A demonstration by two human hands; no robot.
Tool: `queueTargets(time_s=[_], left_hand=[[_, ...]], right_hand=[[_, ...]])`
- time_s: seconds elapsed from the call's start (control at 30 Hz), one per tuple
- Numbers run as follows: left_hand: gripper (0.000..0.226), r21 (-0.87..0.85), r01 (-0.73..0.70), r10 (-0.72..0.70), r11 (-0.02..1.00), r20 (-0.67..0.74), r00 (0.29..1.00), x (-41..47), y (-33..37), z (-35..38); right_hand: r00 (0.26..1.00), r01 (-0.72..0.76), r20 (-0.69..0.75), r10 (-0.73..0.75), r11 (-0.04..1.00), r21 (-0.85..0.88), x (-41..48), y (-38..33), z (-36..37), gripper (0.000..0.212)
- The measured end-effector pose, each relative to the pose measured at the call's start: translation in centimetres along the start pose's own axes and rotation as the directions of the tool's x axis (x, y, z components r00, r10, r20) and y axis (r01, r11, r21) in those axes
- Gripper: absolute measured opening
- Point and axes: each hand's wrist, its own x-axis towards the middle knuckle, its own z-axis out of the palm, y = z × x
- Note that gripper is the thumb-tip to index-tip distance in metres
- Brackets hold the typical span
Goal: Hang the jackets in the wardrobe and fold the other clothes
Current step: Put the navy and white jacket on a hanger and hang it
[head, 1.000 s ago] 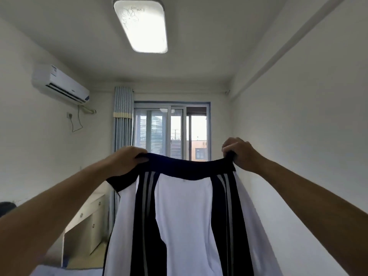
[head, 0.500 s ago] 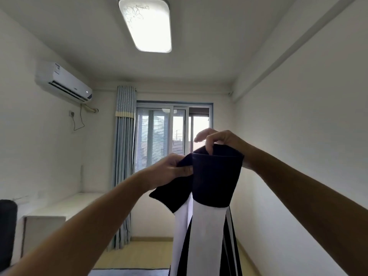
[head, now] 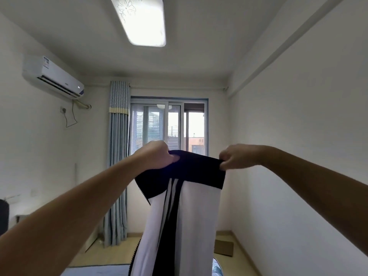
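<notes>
Holding up a black-and-white jacket (head: 185,212) at arm's length, I have it hanging in front of the window (head: 168,126), its dark top band stretched between my two hands. My left hand (head: 157,156) is closed around the band's left corner, thumb pressed on the cloth; my right hand (head: 237,157) is pinched shut on the right corner, just clear of the window frame's right edge. Below the band the jacket drops in white panels split by black and white stripes, and a zipper edge runs down its left side. Its lower part passes out of the bottom of the view, so I cannot tell where it ends.

Behind the jacket, the window shows daylight and a building outside. A blue curtain (head: 117,162) is gathered just left of the window and reaches down to the wooden floor (head: 111,253). Farther left of the window, high on the side wall, sits an air conditioner (head: 52,76) with a cord looping beneath it. Above the window, a long ceiling light (head: 141,18) glows. To the right of the window a plain white wall (head: 298,136) runs toward me, and a small cardboard box (head: 224,248) lies on the floor at its foot, below and right of the window.
</notes>
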Motion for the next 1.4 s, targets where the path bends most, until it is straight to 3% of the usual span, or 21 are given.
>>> queueTargets(time_s=[0.07, 0.13, 0.23, 0.3, 0.37, 0.43, 0.57, 0.67, 0.73, 0.8, 0.83, 0.9, 0.93, 0.97, 1.0, 1.07, 1.13, 1.17, 1.23, 1.3, 1.4], left_hand=[[0.038, -0.071, 0.088, -0.087, 0.994, 0.017, 0.996, 0.3, 0.9, 0.0], [0.03, -0.188, 0.176, -0.167, 0.966, 0.064, 0.984, 0.7, 1.4, -0.4], [0.021, -0.3, 0.264, -0.227, 0.917, 0.15, 0.962, 0.5, 1.6, -1.2], [0.019, -0.404, 0.314, -0.245, 0.859, 0.214, 0.946, 0.0, 1.8, -1.5], [0.017, -0.476, 0.341, -0.248, 0.811, 0.248, 0.936, -0.2, 1.9, -1.3], [0.019, -0.51, 0.342, -0.259, 0.789, 0.229, 0.938, -0.2, 1.9, -0.8], [0.034, -0.56, 0.25, -0.196, 0.79, 0.156, 0.968, 0.6, 0.2, -1.6], [0.023, -0.385, 0.147, -0.12, 0.911, 0.095, 0.988, 1.0, -3.1, -3.2], [0.012, -0.002, 0.085, -0.085, 0.996, -0.079, 0.993, 0.5, -5.7, -3.7], [0.028, 0.423, 0.13, -0.044, 0.897, -0.206, 0.978, -0.4, -8.1, -3.3], [0.04, 0.529, 0.191, -0.066, 0.827, -0.247, 0.967, -0.8, -9.2, -3.0], [0.033, 0.556, 0.297, -0.185, 0.776, -0.249, 0.951, -1.6, -10.5, -2.7], [0.019, 0.456, 0.351, -0.294, 0.818, -0.195, 0.936, -1.8, -10.9, -2.5], [0.012, 0.25, 0.397, -0.378, 0.883, -0.12, 0.918, -1.8, -11.4, -2.4], [0.021, -0.033, 0.453, -0.454, 0.891, -0.005, 0.891, -2.1, -11.5, -2.2], [0.029, -0.574, 0.482, -0.441, 0.662, 0.221, 0.87, -3.3, -10.8, -2.1], [0.027, -0.873, 0.333, -0.322, 0.357, 0.219, 0.921, -4.7, -10.1, -1.9], [0.027, -0.943, 0.24, -0.267, 0.229, 0.176, 0.947, -5.4, -9.6, -1.8], [0.028, -0.992, 0.092, -0.193, 0.089, 0.074, 0.978, -6.1, -8.4, -1.9], [0.027, -1.0, 0.005, -0.134, 0.019, 0.003, 0.991, -6.1, -7.1, -2.5], [0.024, -0.998, -0.031, -0.105, -0.057, -0.024, 0.994, -4.7, -6.0, -2.9]], right_hand=[[0.948, 0.041, -0.318, -0.002, 0.993, 0.115, 0.6, -1.0, 1.0, 0.02], [0.904, 0.153, -0.427, -0.013, 0.942, 0.297, 0.9, -2.9, 2.4, 0.021], [0.984, 0.157, -0.154, -0.085, 0.82, 0.55, 0.8, -6.2, 3.9, 0.028], [0.985, 0.143, -0.016, -0.173, 0.756, 0.639, 0.8, -7.9, 4.4, 0.032], [0.979, 0.181, -0.04, -0.201, 0.753, 0.633, 1.2, -9.3, 5.1, 0.028], [0.984, 0.178, -0.137, -0.118, 0.762, 0.623, 1.9, -10.2, 6.2, 0.027], [0.983, 0.158, -0.175, -0.057, 0.749, 0.644, 3.1, -9.5, 7.0, 0.027], [0.964, 0.086, -0.236, 0.122, 0.697, 0.712, 4.1, -6.8, 5.6, 0.03], [0.92, 0.01, -0.275, 0.28, 0.682, 0.731, 4.8, -4.0, 4.7, 0.032], [0.9, -0.119, -0.253, 0.355, 0.759, 0.64, 4.8, -1.6, 4.8, 0.031], [0.896, -0.166, -0.248, 0.369, 0.795, 0.584, 4.6, -0.5, 5.2, 0.029], [0.882, -0.196, -0.27, 0.387, 0.821, 0.537, 4.1, 0.8, 6.1, 0.027], [0.872, -0.185, -0.288, 0.395, 0.812, 0.553, 3.8, 1.2, 6.5, 0.028], [0.861, -0.162, -0.307, 0.405, 0.791, 0.59, 3.5, 1.3, 6.8, 0.03], [0.846, -0.127, -0.325, 0.422, 0.753, 0.646, 3.1, 1.2, 7.1, 0.031], [0.81, -0.01, -0.351, 0.47, 0.61, 0.793, 2.3, 0.8, 7.9, 0.027], [0.796, 0.158, -0.33, 0.507, 0.351, 0.923, 1.2, 0.1, 8.1, 0.021], [0.803, 0.241, -0.32, 0.502, 0.218, 0.946, 0.6, -0.1, 7.8, 0.018], [0.819, 0.358, -0.331, 0.468, 0.033, 0.933, -0.5, -0.4, 6.4, 0.016], [0.816, 0.421, -0.369, 0.445, -0.02, 0.907, -1.1, -0.6, 4.4, 0.016], [0.807, 0.45, -0.409, 0.426, 0.005, 0.893, -0.5, -0.6, 2.3, 0.015]])
